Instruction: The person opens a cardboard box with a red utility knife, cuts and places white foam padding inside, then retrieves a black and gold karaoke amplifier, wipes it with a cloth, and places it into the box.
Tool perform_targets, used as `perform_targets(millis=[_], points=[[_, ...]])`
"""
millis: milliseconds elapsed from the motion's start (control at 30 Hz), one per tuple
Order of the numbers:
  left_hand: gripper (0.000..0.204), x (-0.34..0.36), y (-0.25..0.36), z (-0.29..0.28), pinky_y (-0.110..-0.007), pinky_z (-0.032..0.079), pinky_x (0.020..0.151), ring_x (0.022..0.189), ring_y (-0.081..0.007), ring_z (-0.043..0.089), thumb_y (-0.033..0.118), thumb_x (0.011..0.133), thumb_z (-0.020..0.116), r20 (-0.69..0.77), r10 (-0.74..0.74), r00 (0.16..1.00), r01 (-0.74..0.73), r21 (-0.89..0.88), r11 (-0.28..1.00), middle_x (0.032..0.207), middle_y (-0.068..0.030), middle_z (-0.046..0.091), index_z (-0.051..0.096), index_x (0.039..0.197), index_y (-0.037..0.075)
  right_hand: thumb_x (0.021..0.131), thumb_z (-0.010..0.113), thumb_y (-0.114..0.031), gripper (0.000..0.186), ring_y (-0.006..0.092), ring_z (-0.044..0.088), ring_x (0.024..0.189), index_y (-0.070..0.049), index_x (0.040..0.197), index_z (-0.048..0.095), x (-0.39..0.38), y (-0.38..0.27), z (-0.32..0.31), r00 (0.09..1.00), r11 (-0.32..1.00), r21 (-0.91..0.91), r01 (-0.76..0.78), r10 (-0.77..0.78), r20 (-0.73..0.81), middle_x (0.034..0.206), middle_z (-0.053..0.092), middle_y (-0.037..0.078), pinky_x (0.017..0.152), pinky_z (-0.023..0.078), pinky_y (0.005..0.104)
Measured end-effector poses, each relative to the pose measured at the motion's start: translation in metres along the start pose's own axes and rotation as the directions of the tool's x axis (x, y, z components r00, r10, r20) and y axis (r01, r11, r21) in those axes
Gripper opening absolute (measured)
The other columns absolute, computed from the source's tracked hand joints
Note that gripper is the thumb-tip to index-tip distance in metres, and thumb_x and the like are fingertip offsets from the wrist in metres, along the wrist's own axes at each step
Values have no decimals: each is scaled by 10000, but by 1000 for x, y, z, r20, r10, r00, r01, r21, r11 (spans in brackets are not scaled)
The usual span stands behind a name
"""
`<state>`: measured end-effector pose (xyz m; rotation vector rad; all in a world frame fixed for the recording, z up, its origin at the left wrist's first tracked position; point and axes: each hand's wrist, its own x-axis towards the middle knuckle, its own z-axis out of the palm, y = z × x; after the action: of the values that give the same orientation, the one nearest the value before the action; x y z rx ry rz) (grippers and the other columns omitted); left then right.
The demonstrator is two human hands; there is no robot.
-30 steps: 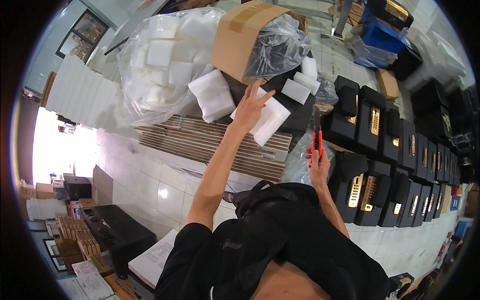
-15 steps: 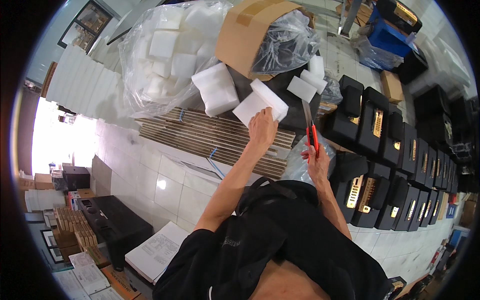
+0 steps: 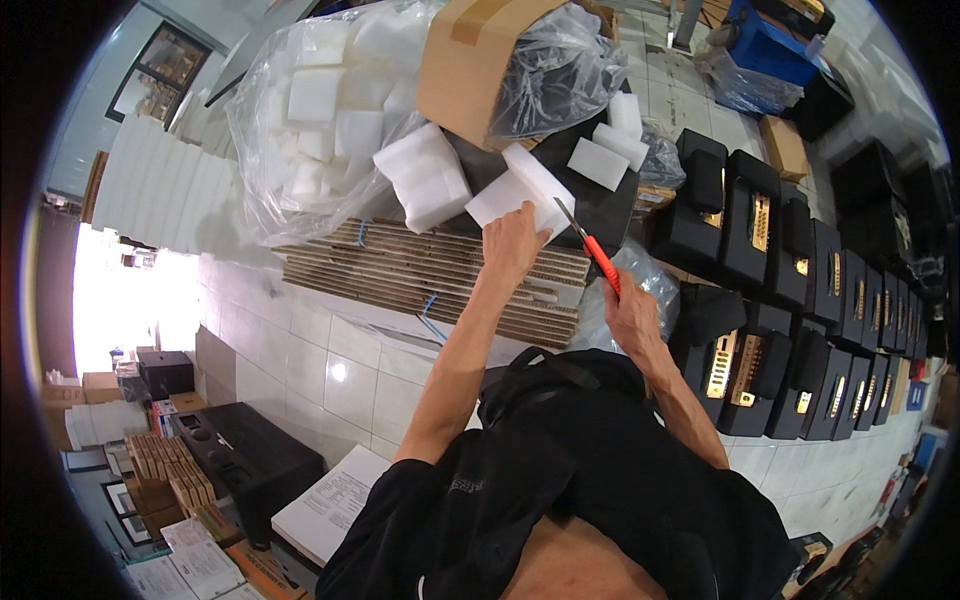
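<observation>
My left hand (image 3: pixel 511 243) holds down a white foam block (image 3: pixel 492 202), its fingertips on the near side and thumb apart. The block has a flat part and a raised strip along its right side. In my right hand (image 3: pixel 632 313) is a utility knife (image 3: pixel 602 262) with a red handle. Its long blade slants up and left, the tip at the raised strip; whether it touches the foam I cannot tell. A larger notched foam block (image 3: pixel 422 180) stands to the left, and several small foam pieces (image 3: pixel 599 163) lie to the right.
Behind are a large clear bag of foam blocks (image 3: pixel 335 130) and a cardboard box (image 3: pixel 480 70) with plastic film spilling out. Stacked flat cardboard (image 3: pixel 400 262) lies in front, under my left forearm. Rows of black cases with gold panels (image 3: pixel 748 215) stand at the right.
My right hand has tilted the knife left, bringing its blade from beside the small foam pieces to the block's raised strip. My left hand has shifted slightly left and down on the block.
</observation>
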<state>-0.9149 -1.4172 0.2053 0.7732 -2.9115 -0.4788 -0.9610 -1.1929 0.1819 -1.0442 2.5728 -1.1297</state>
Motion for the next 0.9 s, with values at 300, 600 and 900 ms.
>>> perform_targets(millis=[300,600,900], points=[[413,8,0,1,-483,505,735,825,-388,676,363,804,735,29,-28,999,27,27,999,807,-214,687,597,958,7,959,543,-238,230,449,604,662,-12,992,510,15,5,4,996,993,-72,89,-88,20,800,635,243,551,453,534],[397,7,1,-1,-483,504,726,833,-383,674,363,804,732,43,-39,998,38,21,999,807,-210,685,596,960,23,986,492,-277,278,417,630,631,-8,913,488,20,-5,-1,993,971,-229,69,-45,109,779,642,239,557,496,513],[409,14,1,1,-487,510,701,796,-397,673,382,757,762,31,-26,999,25,48,999,766,-215,677,611,903,31,1006,452,-248,279,395,644,612,-3,872,463,51,-1,14,970,941,-301,155,-87,228,716,632,211,517,507,479]])
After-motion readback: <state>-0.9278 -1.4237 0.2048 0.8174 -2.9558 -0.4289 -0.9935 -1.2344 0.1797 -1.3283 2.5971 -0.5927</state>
